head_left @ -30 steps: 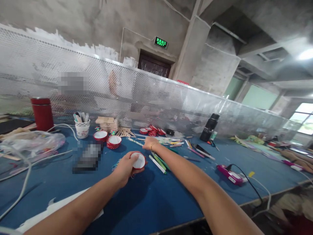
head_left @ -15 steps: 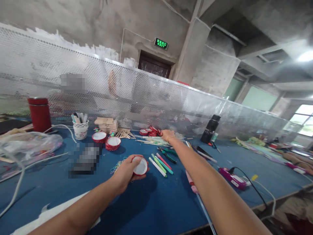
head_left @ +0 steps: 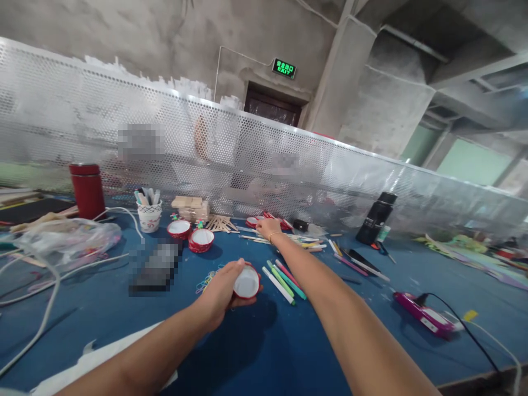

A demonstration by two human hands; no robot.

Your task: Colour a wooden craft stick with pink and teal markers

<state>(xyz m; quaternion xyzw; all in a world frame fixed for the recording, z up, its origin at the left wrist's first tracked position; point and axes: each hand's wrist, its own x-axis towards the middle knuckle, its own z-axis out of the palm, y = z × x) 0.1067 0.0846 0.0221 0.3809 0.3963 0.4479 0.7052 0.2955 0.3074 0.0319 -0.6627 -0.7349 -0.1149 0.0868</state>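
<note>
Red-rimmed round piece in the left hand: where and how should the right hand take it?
Pinching the round piece by its exposed upper-right rim, coming from the right, looks best: the left hand covers its left side, thumb at upper left, fingertips showing at lower right, leaving that curved edge free.

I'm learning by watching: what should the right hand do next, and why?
Probably close the right hand on one piece from the red pile: it is stretched out there, contact unclear, while the left hand holds a red-rimmed round container.
</note>
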